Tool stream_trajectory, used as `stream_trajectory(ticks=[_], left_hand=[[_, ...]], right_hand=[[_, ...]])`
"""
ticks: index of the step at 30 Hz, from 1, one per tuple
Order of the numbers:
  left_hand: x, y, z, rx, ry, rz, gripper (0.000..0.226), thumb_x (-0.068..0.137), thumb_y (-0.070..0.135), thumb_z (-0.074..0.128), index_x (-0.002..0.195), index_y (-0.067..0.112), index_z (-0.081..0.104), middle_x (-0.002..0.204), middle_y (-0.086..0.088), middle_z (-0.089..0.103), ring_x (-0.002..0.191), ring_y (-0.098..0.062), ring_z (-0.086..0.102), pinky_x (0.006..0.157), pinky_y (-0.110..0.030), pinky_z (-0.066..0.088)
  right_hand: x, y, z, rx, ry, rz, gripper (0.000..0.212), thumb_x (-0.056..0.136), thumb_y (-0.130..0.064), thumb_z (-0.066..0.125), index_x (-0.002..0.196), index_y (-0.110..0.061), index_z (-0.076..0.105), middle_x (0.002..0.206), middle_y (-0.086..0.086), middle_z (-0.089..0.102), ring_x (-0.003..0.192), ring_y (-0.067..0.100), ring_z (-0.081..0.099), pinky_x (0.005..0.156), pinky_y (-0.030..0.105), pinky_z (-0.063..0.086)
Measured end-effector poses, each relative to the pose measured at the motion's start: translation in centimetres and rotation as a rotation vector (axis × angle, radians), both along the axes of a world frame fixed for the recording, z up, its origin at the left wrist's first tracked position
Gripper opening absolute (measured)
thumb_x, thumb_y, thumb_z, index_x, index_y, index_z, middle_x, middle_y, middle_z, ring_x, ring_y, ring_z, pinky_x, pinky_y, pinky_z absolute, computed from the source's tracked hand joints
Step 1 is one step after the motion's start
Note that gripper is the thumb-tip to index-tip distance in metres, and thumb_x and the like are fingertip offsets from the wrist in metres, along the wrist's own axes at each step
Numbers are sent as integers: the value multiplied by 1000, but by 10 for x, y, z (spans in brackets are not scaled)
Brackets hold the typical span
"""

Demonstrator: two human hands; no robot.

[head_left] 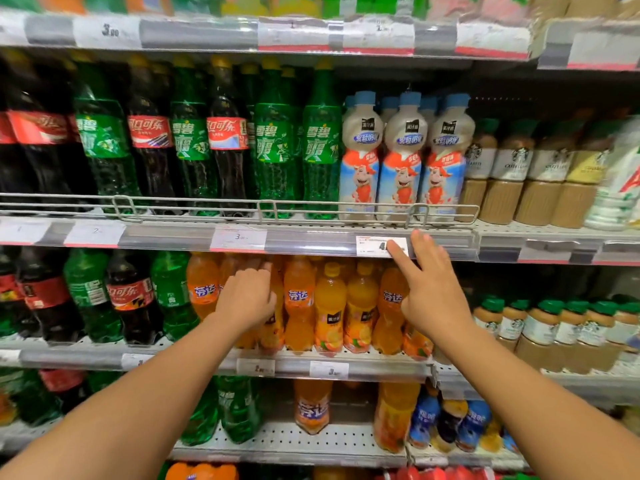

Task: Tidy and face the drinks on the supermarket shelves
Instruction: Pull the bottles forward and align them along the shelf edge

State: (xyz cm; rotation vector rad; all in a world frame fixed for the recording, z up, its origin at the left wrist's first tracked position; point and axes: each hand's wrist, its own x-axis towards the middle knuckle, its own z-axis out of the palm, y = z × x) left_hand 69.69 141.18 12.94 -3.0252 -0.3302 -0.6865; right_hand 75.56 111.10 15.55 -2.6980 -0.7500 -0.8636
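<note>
- Left hand (246,299) on the orange bottles (299,303), middle shelf (194,358), fingers curled round one.
- Right hand (429,289) raised, fingers spread wide, forefinger touching the price tag (372,244).

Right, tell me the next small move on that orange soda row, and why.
Probably turn the orange bottle under the left hand so its label faces out: that hand's fingers are curled on it, while neighbouring orange bottles show their blue logos frontward. The right hand is open by the price tag.
</note>
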Motion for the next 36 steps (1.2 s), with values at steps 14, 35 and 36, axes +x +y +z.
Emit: stream_trajectory(ticks=[14, 35, 36], left_hand=[[-3, -5, -17, -562, -144, 48, 26, 86, 36, 69, 88, 13, 59, 91, -6, 56, 87, -26, 57, 69, -35, 45], [-31, -19, -40, -826, -308, -50, 20, 81, 38, 75, 84, 29, 57, 80, 11, 64, 77, -5, 59, 62, -26, 45], [-34, -20, -42, -836, -323, -50, 19, 81, 36, 75, 85, 29, 58, 81, 10, 64, 78, -6, 59, 64, -27, 46]], right_hand=[[-22, -40, -51, 276, 163, 263, 52, 83, -4, 47, 134, -10, 55, 147, 4, 43, 139, 17, 34, 114, 36, 29], [52, 13, -21, 573, 490, -116, 35, 85, -46, 66, 105, -17, 58, 77, 2, 64, 68, 23, 62, 61, 31, 47], [48, 10, -25, 609, 496, -84, 32, 86, -46, 64, 103, -20, 57, 73, 1, 66, 59, 20, 65, 59, 32, 51]])
